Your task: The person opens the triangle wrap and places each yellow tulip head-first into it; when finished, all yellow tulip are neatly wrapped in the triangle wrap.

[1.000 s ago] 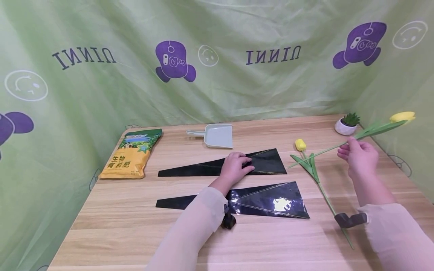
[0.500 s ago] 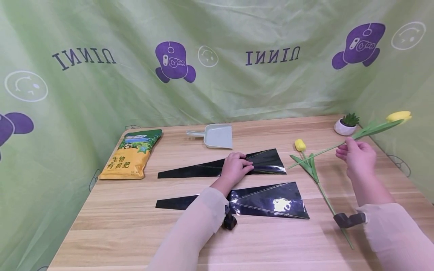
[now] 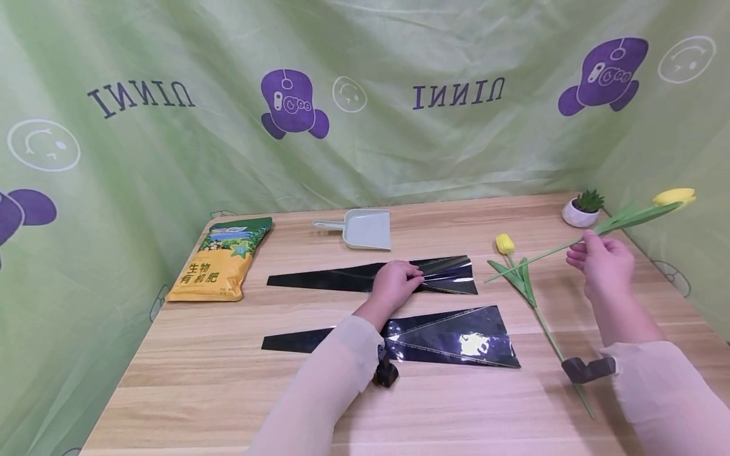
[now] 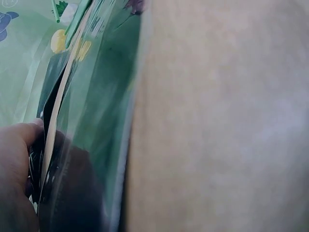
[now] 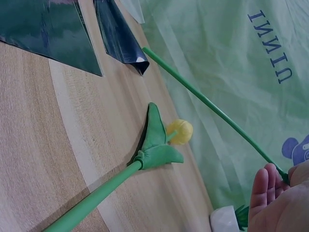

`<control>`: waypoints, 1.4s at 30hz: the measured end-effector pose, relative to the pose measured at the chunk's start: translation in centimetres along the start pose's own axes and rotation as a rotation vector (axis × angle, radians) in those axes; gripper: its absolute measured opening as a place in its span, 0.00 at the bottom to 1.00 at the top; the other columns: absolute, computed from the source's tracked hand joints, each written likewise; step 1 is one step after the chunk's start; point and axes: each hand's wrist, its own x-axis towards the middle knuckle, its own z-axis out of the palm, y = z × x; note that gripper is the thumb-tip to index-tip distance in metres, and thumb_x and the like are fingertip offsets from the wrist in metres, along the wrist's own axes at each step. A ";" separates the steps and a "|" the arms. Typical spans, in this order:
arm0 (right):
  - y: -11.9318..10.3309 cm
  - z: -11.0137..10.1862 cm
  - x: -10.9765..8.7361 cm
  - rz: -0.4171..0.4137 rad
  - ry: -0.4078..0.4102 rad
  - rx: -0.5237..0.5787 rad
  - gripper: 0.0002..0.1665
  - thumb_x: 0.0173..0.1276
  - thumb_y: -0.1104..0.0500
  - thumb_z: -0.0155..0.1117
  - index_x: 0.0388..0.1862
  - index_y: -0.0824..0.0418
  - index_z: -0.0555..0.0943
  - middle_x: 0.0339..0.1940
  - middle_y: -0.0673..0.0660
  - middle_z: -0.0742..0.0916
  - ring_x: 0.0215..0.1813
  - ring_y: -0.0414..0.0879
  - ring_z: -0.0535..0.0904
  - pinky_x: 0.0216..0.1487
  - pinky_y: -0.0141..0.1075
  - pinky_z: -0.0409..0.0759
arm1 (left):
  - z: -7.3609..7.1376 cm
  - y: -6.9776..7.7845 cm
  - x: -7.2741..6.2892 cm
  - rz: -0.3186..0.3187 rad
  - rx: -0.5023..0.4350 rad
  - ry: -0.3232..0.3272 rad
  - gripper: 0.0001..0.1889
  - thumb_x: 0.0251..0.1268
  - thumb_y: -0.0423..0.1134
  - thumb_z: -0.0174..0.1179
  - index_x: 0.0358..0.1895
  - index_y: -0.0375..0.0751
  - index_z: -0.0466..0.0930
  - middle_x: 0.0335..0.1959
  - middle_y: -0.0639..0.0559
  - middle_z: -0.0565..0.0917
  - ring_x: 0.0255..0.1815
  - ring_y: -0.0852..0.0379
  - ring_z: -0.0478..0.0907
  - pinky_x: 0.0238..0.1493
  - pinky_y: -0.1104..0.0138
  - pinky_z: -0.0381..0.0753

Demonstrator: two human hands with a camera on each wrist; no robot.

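Two long, tapered black flower sleeves lie across the table in the head view. My left hand (image 3: 393, 284) pinches the far sleeve (image 3: 322, 279) near its wide part, which is puckered with shiny folds. The near sleeve (image 3: 450, 335) lies flat, partly under my left forearm. On the right, my right hand (image 3: 609, 263) pinches the stem of a yellow tulip (image 3: 675, 196) held above the table, bloom to the upper right. A second yellow tulip (image 3: 504, 244) lies below that stem. In the right wrist view the held stem (image 5: 212, 106) slants toward the sleeve's end.
A yellow and green fertilizer bag (image 3: 219, 259) lies at the left. A pale dustpan (image 3: 367, 228) is near the back edge. The small white potted plant (image 3: 582, 211) stands at the back right corner. Green printed cloth (image 3: 371, 158) hangs around the wooden table (image 3: 188, 380).
The left fingers have gathered the far sleeve, so its wide end has narrowed and creased. My right hand and the held tulip have barely shifted.
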 end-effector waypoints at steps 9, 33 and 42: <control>-0.1 0.0 0.1 0.008 0.003 -0.005 0.09 0.74 0.58 0.55 0.33 0.60 0.71 0.16 0.50 0.85 0.18 0.39 0.83 0.23 0.28 0.84 | -0.2 0.3 0.0 -0.042 -0.028 0.014 0.08 0.65 0.45 0.64 0.40 0.51 0.90 0.46 0.56 0.89 0.53 0.57 0.83 0.59 0.65 0.78; 0.3 0.1 0.0 0.026 0.025 0.008 0.08 0.75 0.58 0.54 0.37 0.60 0.71 0.16 0.50 0.84 0.19 0.39 0.83 0.25 0.29 0.84 | -0.1 0.6 0.2 0.023 0.081 -0.069 0.19 0.67 0.51 0.61 0.57 0.48 0.83 0.60 0.53 0.81 0.67 0.53 0.72 0.71 0.60 0.67; 0.5 0.4 0.1 0.027 0.043 0.037 0.07 0.76 0.59 0.52 0.39 0.61 0.67 0.15 0.51 0.84 0.18 0.39 0.83 0.24 0.29 0.84 | -0.1 1.0 0.4 -0.015 0.120 -0.198 0.21 0.71 0.52 0.56 0.61 0.49 0.80 0.68 0.56 0.76 0.75 0.57 0.64 0.75 0.63 0.64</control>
